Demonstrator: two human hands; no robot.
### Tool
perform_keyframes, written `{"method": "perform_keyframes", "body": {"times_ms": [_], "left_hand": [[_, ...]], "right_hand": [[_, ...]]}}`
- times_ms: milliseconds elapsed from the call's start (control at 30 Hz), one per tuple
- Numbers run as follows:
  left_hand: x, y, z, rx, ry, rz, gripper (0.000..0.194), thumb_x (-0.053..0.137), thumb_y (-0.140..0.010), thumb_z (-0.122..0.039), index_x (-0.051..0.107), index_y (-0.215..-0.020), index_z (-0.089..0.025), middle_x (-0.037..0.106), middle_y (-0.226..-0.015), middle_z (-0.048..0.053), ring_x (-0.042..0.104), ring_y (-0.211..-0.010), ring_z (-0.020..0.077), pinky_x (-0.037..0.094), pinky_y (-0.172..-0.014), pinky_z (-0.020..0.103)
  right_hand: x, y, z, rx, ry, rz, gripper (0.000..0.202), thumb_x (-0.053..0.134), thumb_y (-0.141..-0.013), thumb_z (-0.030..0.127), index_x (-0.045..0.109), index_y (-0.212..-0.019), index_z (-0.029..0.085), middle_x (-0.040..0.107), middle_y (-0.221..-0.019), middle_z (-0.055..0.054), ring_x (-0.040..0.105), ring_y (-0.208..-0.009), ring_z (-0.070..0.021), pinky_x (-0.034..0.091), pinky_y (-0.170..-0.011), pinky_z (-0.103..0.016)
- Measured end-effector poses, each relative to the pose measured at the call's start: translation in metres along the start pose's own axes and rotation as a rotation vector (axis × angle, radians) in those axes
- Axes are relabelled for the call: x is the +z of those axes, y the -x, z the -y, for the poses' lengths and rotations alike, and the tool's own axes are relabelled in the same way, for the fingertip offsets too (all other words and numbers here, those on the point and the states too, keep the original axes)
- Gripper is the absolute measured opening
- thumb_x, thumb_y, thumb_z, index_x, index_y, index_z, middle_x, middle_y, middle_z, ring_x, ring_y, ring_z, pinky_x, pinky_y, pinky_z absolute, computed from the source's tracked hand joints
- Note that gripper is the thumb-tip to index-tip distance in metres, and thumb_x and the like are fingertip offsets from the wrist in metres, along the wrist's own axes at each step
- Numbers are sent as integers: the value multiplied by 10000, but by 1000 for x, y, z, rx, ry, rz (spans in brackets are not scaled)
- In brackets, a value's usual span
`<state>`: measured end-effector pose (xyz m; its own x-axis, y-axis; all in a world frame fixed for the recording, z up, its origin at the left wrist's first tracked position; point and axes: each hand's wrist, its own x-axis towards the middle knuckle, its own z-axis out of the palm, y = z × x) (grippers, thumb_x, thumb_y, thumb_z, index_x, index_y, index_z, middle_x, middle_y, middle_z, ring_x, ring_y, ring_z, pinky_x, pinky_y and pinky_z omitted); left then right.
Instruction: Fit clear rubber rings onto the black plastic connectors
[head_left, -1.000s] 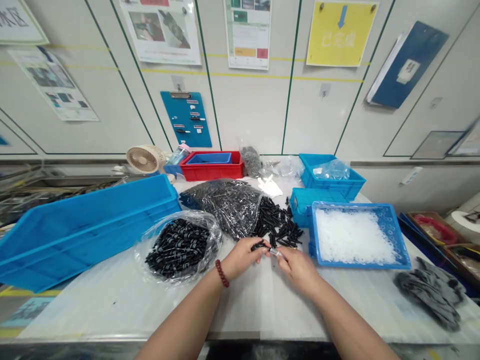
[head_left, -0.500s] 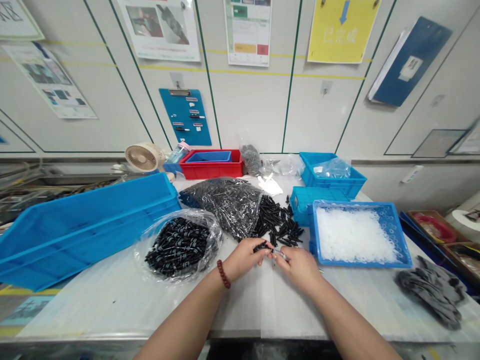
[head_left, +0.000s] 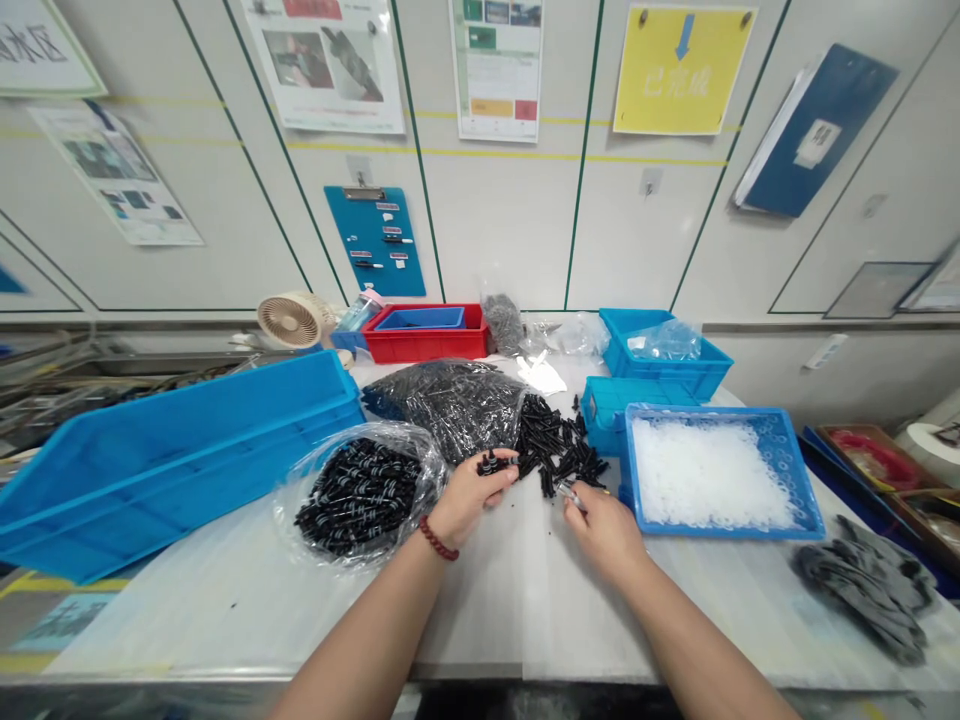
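My left hand [head_left: 463, 500], with a beaded bracelet at the wrist, is closed around a few small black plastic parts [head_left: 493, 463] with pale rings. To its right, my right hand [head_left: 604, 535] pinches a slim silvery tool [head_left: 568, 494], its kind unclear, pointing toward the loose black parts [head_left: 559, 445]. The two hands are apart. Behind them lies a large clear bag [head_left: 450, 405] full of black parts. An open clear bag [head_left: 356, 495] of black parts with pale rings sits left of my left hand.
A blue tray [head_left: 724, 526] of small white rings stands at the right, beside smaller blue bins [head_left: 664, 355]. Grey gloves [head_left: 862, 585] lie at the right edge. A long blue bin [head_left: 187, 440] stands left. A red bin [head_left: 427, 345] and a fan [head_left: 292, 320] are at the back.
My hands have moved apart: the left went up and left with the black parts, the right slightly right with the silvery tool. Before, they met at a black part.
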<state>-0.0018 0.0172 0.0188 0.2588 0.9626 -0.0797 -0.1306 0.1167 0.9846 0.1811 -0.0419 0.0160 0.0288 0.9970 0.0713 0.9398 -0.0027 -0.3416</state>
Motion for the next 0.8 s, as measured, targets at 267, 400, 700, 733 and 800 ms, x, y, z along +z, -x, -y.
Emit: {"method": "perform_keyframes", "body": {"times_ms": [267, 400, 700, 733, 800], "left_hand": [[5, -8, 13, 423, -936, -75, 124, 538, -786, -229, 619, -724, -157, 645, -846, 56, 586, -831, 186, 460, -789, 293], [13, -11, 16, 387, -1312, -53, 307, 472, -792, -72, 603, -1050, -173, 567, -1175, 73, 558, -1014, 188, 435, -885, 276], [14, -2, 10, 345, -1418, 197, 246, 407, -850, -108, 611, -952, -200, 587, -943, 50, 579, -843, 181, 436, -740, 251], [11, -2, 11, 351, -1396, 222, 242, 414, -845, -108, 609, -954, -201, 586, -955, 48, 577, -854, 182, 434, -746, 251], [7, -1, 12, 360, -1356, 270, 247, 436, -829, -105, 602, -984, -202, 589, -967, 46, 573, -880, 193, 432, -760, 257]], "right_hand": [[2, -1, 1, 3, -2, -5, 193, 394, -868, 267, 571, -829, 200, 642, -748, -19, 548, -667, -140, 205, -543, -243], [5, -1, -1, -12, 6, -7, 192, 396, -873, 274, 563, -812, 201, 644, -747, -16, 546, -661, -136, 195, -537, -242], [4, 0, 0, -17, 2, 20, 218, 376, -880, 284, 570, -833, 198, 640, -767, -25, 550, -679, -139, 221, -546, -239], [4, 0, 0, -14, -3, 21, 219, 374, -879, 285, 571, -834, 197, 639, -768, -26, 549, -681, -140, 223, -549, -238], [3, -1, 0, -11, -16, 18, 219, 373, -875, 277, 572, -836, 195, 636, -766, -26, 545, -687, -142, 233, -557, -236]]}}
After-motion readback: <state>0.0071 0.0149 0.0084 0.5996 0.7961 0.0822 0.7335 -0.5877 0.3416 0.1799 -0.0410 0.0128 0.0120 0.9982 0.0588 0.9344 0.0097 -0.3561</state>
